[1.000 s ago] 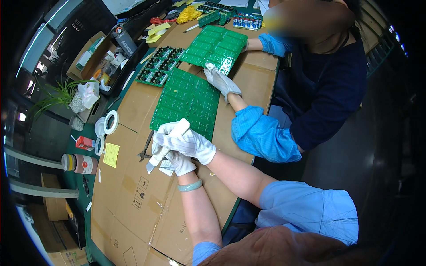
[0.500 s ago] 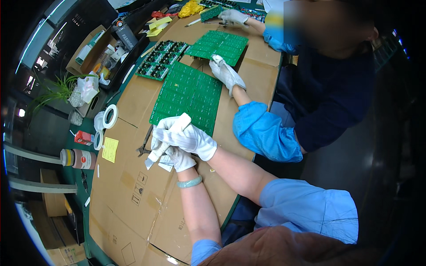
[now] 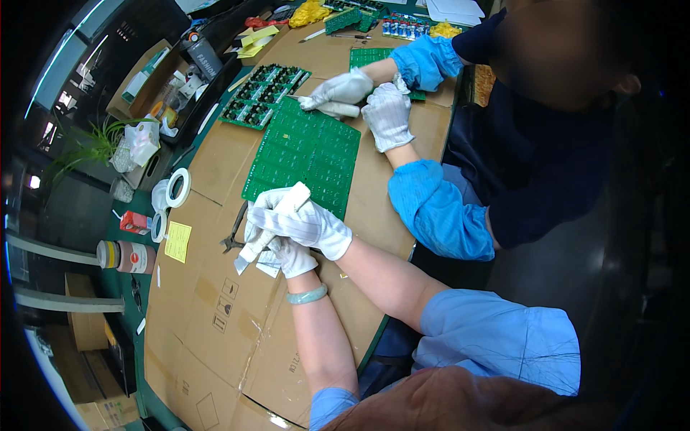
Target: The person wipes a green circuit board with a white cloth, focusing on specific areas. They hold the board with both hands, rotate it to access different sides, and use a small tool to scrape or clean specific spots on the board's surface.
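In the head view, two white-gloved hands meet near the middle of the tabletop [image 3: 118,289], above its cardboard cover [image 3: 194,302]. The right hand [image 3: 310,223] has its fingers curled closed on a white stick [image 3: 256,248]. The stick's long axis slants from far right to near left; its flat, greyish tip points near left, its blunt end far right. The fingers cover its middle. The left hand [image 3: 295,260] sits just beneath, wrist toward the near edge, with one bracelet [image 3: 307,294]; its fingers are mostly hidden, so I cannot tell whether they are open or closed. A flat pale piece [image 3: 269,264] shows beside it, partly covered and hard to make out.

One large green board [image 3: 309,154] lies just beyond the hands, its near edge partly hidden by the right glove. One board with black parts [image 3: 262,97] is at its far left; another green board [image 3: 369,55] is mostly hidden behind a co-worker's two gloved hands [image 3: 388,118]. One pair of pliers [image 3: 231,243] lies left of the hands, its handles partly covered. Farther left are one yellow note [image 3: 178,241] and two white tape rings [image 3: 188,187].
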`<state>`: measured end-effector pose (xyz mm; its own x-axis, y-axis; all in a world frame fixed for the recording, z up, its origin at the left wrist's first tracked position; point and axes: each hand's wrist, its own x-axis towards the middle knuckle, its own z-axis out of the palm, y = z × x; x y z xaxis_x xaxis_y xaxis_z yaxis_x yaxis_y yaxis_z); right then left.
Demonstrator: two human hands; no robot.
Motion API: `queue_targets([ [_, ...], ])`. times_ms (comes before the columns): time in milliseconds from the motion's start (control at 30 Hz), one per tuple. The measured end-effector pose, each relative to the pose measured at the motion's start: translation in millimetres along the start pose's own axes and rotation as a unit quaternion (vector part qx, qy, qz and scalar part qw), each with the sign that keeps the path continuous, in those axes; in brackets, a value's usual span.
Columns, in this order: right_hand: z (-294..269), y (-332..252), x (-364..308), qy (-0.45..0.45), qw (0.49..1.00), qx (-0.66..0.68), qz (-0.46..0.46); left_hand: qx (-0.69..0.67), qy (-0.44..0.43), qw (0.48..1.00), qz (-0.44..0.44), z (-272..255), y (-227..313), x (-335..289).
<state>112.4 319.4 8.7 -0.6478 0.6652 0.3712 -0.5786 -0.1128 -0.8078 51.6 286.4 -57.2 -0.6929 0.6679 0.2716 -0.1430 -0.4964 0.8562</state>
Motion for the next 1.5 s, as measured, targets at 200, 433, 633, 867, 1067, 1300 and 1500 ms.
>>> queue_targets([
  [200, -3.5, -2.3, -1.5, 0.006, 1.0, 0.016, 0.002, -0.015, 0.009, 1.0, 0.0, 5.3, 0.6, 2.4],
  [433, -4.8, 4.1, -2.0, 0.043, 0.996, 0.059, -0.059, -0.087, 0.094, 0.991, 0.044, 23.3, 39.6, 13.2],
  [633, 3.6, -1.2, -2.6, 0.15, 0.982, 0.066, -0.094, 0.055, 0.199, 0.96, 0.19, -37.5, 116.2, 23.5],
  [867, 18.4, 11.6, 1.6, 0.113, 0.978, -0.075, -0.157, 0.361, 0.23, 0.881, 0.202, -132.0, 202.5, -48.5],
  [1067, 29.5, -0.6, -3.4, 0.069, 0.995, -0.076, 0.012, 0.364, 0.274, 0.882, -0.123, -241.3, 172.5, -92.6],
  [1300, 37.9, 27.1, -13.0, -0.153, 0.853, -0.469, -0.169, 0.382, 0.175, 0.894, -0.157, -227.8, 161.0, -88.7],
  [1500, 47.7, 49.8, -11.9, -0.253, 0.791, -0.502, -0.241, 0.359, 0.184, 0.897, -0.18, -226.2, 169.9, -86.9],
])
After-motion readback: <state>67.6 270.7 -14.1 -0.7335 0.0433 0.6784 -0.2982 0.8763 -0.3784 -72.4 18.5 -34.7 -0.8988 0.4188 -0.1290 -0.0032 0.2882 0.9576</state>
